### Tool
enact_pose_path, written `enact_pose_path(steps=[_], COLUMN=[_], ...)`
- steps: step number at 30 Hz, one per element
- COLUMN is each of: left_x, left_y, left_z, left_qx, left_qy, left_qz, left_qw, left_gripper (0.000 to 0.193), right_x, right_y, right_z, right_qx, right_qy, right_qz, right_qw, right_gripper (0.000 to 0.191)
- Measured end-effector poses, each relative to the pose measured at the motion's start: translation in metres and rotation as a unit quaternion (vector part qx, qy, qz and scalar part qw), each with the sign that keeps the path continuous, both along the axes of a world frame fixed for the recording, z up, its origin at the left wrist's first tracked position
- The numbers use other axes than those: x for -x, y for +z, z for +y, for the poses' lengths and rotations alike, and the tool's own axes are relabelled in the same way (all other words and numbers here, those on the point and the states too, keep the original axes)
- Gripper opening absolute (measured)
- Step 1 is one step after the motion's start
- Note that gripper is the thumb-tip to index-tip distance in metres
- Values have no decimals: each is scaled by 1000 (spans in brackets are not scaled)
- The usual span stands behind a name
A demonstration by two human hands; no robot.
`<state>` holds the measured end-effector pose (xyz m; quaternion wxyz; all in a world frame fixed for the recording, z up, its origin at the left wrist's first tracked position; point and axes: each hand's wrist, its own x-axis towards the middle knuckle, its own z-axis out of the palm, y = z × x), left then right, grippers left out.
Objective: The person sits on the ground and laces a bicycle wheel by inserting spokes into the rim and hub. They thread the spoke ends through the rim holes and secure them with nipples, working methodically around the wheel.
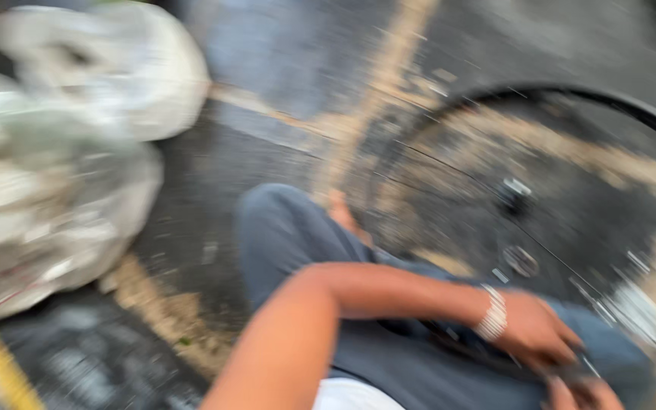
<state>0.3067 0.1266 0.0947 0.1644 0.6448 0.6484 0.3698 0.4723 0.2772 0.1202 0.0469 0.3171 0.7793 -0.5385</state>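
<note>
Black wheel rim (571, 95) arcs at two o'clock; left hand (537, 334) grips its lower edge, right hand (586, 395) too blurred to tell, sacks (62, 152) crowding nine o'clock.

— what colour is the wheel rim (632, 106)?
— black, with thin silvery spokes (449, 163).
— the ground (282, 68)?
— dark grey, crossed by worn tan-yellow stripes (389, 61).
— and the sacks (108, 68)?
— whitish, blurred.
— clothing?
— blue-grey trousers (282, 228); a white beaded band (493, 313) on the wrist.
</note>
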Motion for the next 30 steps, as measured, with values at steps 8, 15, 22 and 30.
enact_pose_path(steps=[8, 15, 22, 30], left_x=[20, 35, 30, 23], left_y=[5, 13, 12, 16], left_z=[9, 19, 20, 14], left_qx=[5, 56, 71, 67], left_qy=[-28, -57, -34, -3], left_qz=[-71, -104, -111, -112], left_qw=[997, 991, 991, 991], left_gripper=[20, 15, 11, 13], right_x=[1, 16, 12, 6], right_y=[25, 37, 26, 23], right_z=[-15, -25, -21, -10], right_qx=[-57, -87, -17, 25], right_qy=[-36, -48, -114, -111], right_qz=[7, 71, 35, -11], right_qw=[998, 993, 993, 993], right_gripper=[13, 11, 12, 11])
